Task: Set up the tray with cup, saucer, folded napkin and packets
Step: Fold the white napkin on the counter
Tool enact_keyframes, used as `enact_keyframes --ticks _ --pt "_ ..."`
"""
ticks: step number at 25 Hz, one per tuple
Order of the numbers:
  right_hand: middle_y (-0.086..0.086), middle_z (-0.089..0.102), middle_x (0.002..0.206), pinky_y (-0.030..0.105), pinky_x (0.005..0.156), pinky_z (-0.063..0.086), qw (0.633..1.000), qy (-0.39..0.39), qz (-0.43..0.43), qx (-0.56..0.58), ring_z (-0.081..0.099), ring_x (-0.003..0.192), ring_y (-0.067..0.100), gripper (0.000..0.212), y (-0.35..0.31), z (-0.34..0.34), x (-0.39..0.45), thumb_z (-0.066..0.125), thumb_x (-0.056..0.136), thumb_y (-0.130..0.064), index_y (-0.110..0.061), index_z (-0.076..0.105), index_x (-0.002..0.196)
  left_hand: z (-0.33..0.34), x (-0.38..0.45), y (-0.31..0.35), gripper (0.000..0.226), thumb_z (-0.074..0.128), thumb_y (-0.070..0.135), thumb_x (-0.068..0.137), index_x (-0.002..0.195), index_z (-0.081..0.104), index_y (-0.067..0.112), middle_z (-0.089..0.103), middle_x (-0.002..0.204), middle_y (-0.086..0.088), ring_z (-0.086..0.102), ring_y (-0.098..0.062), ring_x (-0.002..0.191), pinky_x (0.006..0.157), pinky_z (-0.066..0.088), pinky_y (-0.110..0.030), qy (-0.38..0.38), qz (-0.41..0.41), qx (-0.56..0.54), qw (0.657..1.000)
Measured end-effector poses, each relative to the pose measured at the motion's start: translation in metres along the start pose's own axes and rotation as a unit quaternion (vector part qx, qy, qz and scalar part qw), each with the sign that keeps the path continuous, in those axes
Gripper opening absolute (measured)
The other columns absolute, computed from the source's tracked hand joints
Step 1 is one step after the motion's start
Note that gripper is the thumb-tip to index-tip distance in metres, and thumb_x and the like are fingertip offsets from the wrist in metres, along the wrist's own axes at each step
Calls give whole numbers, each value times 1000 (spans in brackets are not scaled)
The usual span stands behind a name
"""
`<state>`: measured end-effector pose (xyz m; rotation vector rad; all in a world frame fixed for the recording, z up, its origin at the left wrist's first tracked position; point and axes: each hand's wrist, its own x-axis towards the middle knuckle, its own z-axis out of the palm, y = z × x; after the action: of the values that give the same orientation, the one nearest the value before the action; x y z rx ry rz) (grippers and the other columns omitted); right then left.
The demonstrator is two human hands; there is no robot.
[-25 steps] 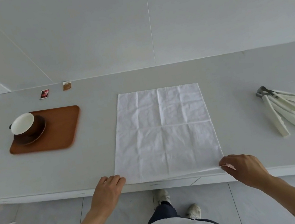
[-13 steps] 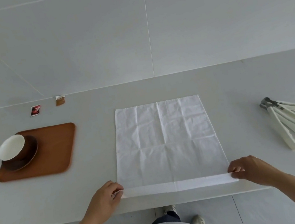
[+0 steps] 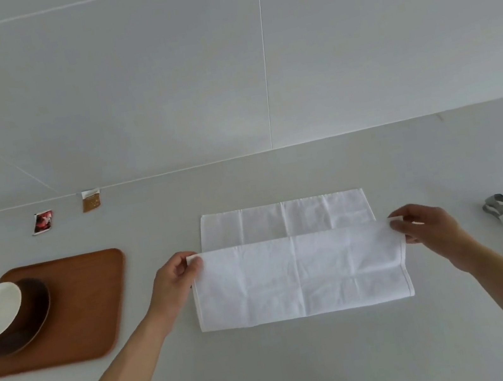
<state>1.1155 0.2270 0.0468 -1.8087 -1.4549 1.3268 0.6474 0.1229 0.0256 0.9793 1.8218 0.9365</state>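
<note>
On counter, creased white napkin (image 3: 301, 275) half-folded, left hand (image 3: 175, 278) and right hand (image 3: 426, 231) pinching corners

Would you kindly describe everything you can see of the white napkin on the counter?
The napkin is a white, cloth-like sheet with crease lines and a stitched hem along its right edge. It lies partly folded on the grey counter: the near part is doubled over towards the wall, leaving a strip of the far part uncovered. The left hand and right hand each pinch a corner of the raised edge.
</note>
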Motion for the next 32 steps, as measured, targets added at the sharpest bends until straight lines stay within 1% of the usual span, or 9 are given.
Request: enact_keyframes --ticks 3,7,10,12,15,17,22,27,32 --pt "8 71 83 33 75 55 999 31 16 24 66 73 23 10 -10 12 36 66 89 -13 -20 73 86 10 41 10 6 64 27 91 87 68 29 68 82 3 61 -12 74 68 46 -26 32 -11 8 999" --pt "6 68 83 36 72 56 998 53 30 25 63 74 24 7 -12 28 78 64 91 -16 -16 71 92 22 89 10 6 60 25 93 91 65 23 66 86 3 59 -13 76 67 45 -22 45 -35 37 998" --pt "4 66 87 40 77 53 997 75 19 -28 61 81 25 9 -10 38 96 60 93 -21 -18 68 95 33 109 6 6 57 24 94 94 63 21 63 83 5 56 -12 74 63 42 -20 61 -40 61 995" --pt "0 65 87 34 74 47 992 98 11 -75 59 82 21 10 -7 43 103 57 94 -23 -21 66 95 41 119 4 9 56 25 95 94 62 19 63 81 4 56 -14 73 61 42 -21 77 -38 84 993" --pt "-10 61 81 29 63 40 985 118 12 -125 56 77 16 10 -4 47 107 54 94 -28 -26 63 96 48 125 4 12 55 30 95 93 60 19 62 78 5 55 -13 70 58 39 -21 96 -28 139 985" --pt "-8 61 82 30 65 40 981 123 19 -147 56 79 19 11 0 49 110 53 94 -29 -25 63 98 50 127 3 15 56 31 95 92 59 17 61 77 6 55 -13 69 58 38 -23 101 -24 173 979" --pt "0 65 89 32 70 44 973 126 25 -190 57 83 23 14 2 53 114 55 93 -29 -22 65 101 47 130 2 14 59 30 92 91 61 16 64 79 5 59 -18 75 65 39 -27 103 -49 211 971" --pt "1 65 93 38 72 50 960 126 31 -247 58 86 25 14 -1 55 116 57 91 -27 -21 64 102 53 130 8 14 55 31 94 90 57 18 63 82 1 58 -23 75 63 43 -32 112 -61 278 952" --pt "2 67 94 35 68 46 962 148 39 -225 58 87 24 11 2 55 116 60 90 -26 -21 64 98 55 127 7 16 52 29 96 93 55 14 64 90 -5 58 -27 80 66 48 -38 122 -45 316 940"
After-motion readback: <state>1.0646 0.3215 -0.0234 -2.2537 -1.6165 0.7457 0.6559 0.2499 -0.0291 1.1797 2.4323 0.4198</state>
